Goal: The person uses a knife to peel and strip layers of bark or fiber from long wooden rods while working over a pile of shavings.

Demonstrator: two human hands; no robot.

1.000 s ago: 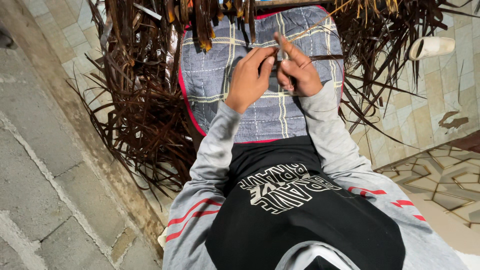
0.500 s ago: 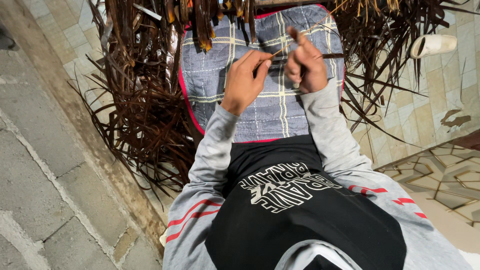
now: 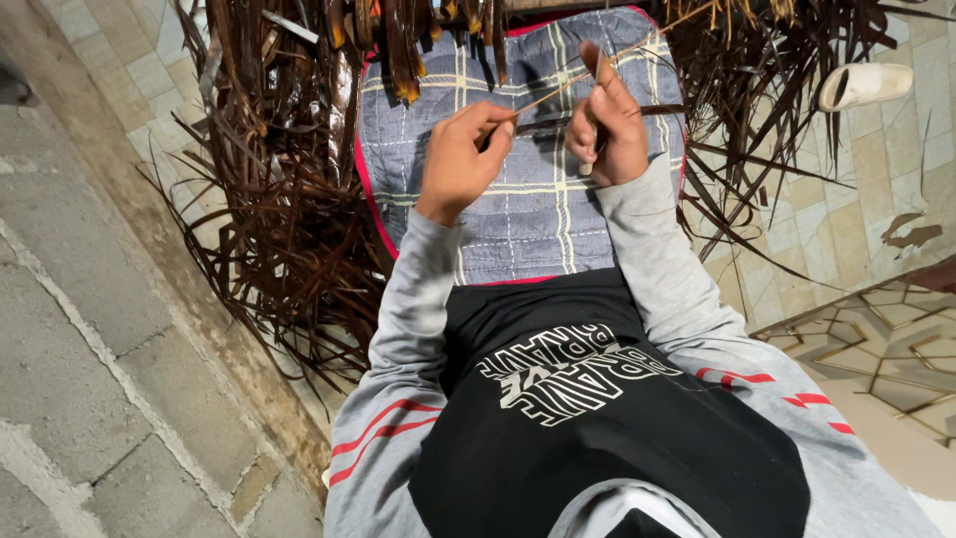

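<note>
My left hand [image 3: 460, 159] pinches the near end of a thin pale stick [image 3: 558, 92] that runs up and to the right. My right hand [image 3: 607, 125] is closed around a small tool with a pale handle end showing below the fist, its forefinger laid along the stick. A dark leaf strip [image 3: 652, 110] sticks out to the right of that hand. Both hands hover over a grey-blue checked cloth with red edging [image 3: 528, 219] spread across my lap.
Heaps of dark brown dried leaf strips [image 3: 279, 199] lie left, behind and right of the cloth. A white sandal [image 3: 864, 84] rests on the tiled floor at the upper right. A concrete ledge [image 3: 90, 329] runs along the left.
Both hands have shifted slightly; the right hand has slid a little along the stick, and its forefinger now points up along it.
</note>
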